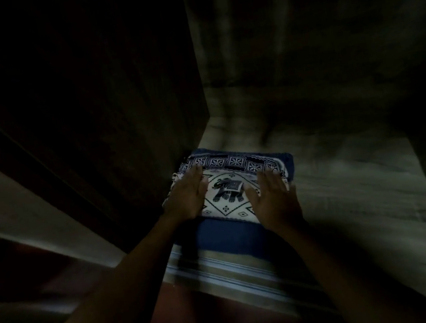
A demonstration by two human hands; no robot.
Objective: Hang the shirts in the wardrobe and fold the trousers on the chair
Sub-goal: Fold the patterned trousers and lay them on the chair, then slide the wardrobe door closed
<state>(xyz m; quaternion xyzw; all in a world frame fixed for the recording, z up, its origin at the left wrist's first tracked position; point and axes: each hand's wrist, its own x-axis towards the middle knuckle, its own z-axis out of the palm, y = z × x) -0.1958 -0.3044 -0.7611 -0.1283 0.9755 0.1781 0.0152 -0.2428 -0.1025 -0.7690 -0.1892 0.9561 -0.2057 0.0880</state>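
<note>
In dim light, 2 bare forearms reach forward over a pale ridged track [223, 268] at the front lip of a wardrobe shelf [349, 181]. Just past the track lies a folded blue garment [229, 235], and stacked on it is a smaller folded elephant-print garment [227, 187], white with a dark patterned border along its far edge. Whether either piece is trousers cannot be told from the fold.

The left hand [186, 193] and the right hand [273, 199] lie palm down on the printed piece with fingers straight and slightly spread. They grip nothing. The elephant motif shows in the gap between them.

The printed piece sits directly under and ahead of both hands, its long axis running left to right across the person's front. The left hand covers the end that lies against the dark side panel [84, 98], and the right hand covers the end toward the open run of shelf. Neither hand looks clearly nearer, so a smoothing press or push deeper would likely fall to both evenly. Beyond the stack, the shelf runs back into shadow.
</note>
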